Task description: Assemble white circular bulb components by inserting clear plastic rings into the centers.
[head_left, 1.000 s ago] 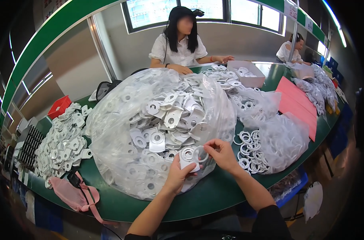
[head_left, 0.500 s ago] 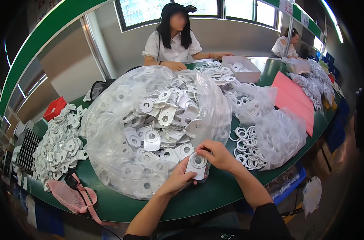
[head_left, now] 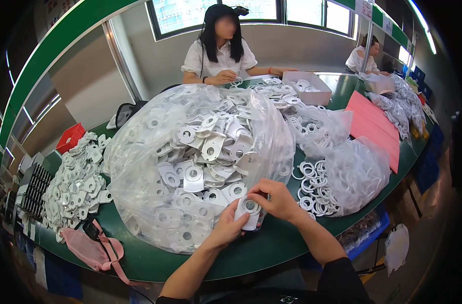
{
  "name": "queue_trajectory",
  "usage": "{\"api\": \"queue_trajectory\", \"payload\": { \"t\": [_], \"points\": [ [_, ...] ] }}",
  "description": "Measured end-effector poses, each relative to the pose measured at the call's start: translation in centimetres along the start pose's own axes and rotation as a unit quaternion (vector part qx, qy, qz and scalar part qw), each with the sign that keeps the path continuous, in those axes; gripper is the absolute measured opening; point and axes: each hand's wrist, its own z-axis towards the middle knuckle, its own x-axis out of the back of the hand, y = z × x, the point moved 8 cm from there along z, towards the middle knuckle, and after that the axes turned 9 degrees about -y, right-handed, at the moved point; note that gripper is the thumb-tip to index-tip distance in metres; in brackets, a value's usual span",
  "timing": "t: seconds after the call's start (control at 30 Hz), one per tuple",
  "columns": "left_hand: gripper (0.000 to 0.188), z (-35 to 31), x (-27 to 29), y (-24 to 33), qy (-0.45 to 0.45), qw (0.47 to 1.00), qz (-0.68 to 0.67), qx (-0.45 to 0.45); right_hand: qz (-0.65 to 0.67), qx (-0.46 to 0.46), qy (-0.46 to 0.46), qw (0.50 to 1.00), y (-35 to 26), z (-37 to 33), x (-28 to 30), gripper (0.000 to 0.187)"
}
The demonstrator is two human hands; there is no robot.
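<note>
Over a green table (head_left: 281, 253), the left hand (head_left: 227, 225) holds a white plate (head_left: 251, 223) by its lower part; the right hand (head_left: 276, 200), pinched narrow, touches its upper edge.

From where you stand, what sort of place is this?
Likely a factory workroom: a large plastic bag full of matching white parts, a pile of white rings, and a co-worker across the long green table.
</note>
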Motion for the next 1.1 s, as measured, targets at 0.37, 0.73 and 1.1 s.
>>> {"api": "queue_trajectory", "payload": {
  "t": [0.37,0.73,1.1],
  "points": [
    [0.023,-0.8,-0.4,3.8,0.080,0.935,0.317,-0.136,0.238,-0.084,-0.095,0.963,3.5,-0.3,-1.4,0.014],
    [0.025,-1.1,1.0,3.6,0.144,0.900,0.392,-0.128,0.025,0.001,-0.116,0.993,0.5,0.1,-1.8,0.013],
    [0.019,-0.6,0.2,2.3,0.126,0.976,0.013,-0.178,0.320,-0.121,0.036,0.939,3.9,-0.4,-2.0,0.018]
  ]
}}
